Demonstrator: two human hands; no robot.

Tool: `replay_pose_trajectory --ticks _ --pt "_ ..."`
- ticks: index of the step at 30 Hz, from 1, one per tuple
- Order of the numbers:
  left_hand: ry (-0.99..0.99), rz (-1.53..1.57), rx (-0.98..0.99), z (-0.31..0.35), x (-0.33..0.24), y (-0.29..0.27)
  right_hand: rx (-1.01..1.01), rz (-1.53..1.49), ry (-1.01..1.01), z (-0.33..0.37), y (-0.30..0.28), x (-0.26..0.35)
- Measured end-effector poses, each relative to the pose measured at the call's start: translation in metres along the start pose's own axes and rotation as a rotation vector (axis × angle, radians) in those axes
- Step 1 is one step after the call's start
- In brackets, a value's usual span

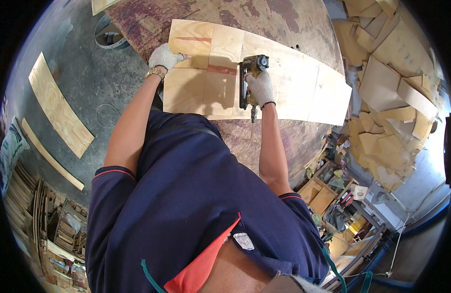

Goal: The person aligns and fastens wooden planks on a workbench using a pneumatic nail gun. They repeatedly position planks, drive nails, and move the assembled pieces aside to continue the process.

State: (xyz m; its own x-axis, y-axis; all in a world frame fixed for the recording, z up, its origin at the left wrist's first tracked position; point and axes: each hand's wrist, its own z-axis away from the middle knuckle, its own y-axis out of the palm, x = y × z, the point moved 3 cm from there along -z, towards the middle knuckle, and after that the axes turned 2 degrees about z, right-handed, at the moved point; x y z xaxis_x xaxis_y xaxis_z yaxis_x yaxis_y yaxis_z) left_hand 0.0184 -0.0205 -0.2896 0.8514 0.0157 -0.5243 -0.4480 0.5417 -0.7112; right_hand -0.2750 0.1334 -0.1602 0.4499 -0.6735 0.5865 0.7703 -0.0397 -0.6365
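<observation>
A long pale wooden panel (pixel 279 85), joined from several boards with reddish streaks, lies across the stained work table (pixel 264 134). My right hand (pixel 261 89), in a white knit glove, is wrapped round the grip of a black and olive pneumatic nail gun (pixel 243 88). The gun is over the panel's middle, with an air hose fitting at its near end; whether its nose touches the wood is hidden. My left hand (pixel 164 56), gloved too, with a gold watch at the wrist, grips the panel's left edge. Its thumb side lies on the wood; the other fingers are partly hidden.
Two cut wooden strips (pixel 61 105) lie on the grey floor at left, near a round metal container (pixel 109 34). At right is a large pile of wood offcuts (pixel 386 93). Cluttered shelving (pixel 328 188) stands at the near right. Stacked wood pieces (pixel 71 227) are at the near left.
</observation>
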Motion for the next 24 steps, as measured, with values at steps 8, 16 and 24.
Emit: replay_pose_trajectory --ticks 8,16,24 --pt "0.009 -0.013 -0.017 0.009 -0.009 -0.012 -0.010 0.085 0.084 0.018 0.006 -0.014" --pt "0.042 0.019 0.037 0.004 -0.006 -0.010 0.016 -0.014 0.114 0.039 0.011 -0.030" --pt "0.033 0.029 -0.041 0.000 0.000 -0.004 -0.017 0.048 0.097 0.053 0.017 -0.054"
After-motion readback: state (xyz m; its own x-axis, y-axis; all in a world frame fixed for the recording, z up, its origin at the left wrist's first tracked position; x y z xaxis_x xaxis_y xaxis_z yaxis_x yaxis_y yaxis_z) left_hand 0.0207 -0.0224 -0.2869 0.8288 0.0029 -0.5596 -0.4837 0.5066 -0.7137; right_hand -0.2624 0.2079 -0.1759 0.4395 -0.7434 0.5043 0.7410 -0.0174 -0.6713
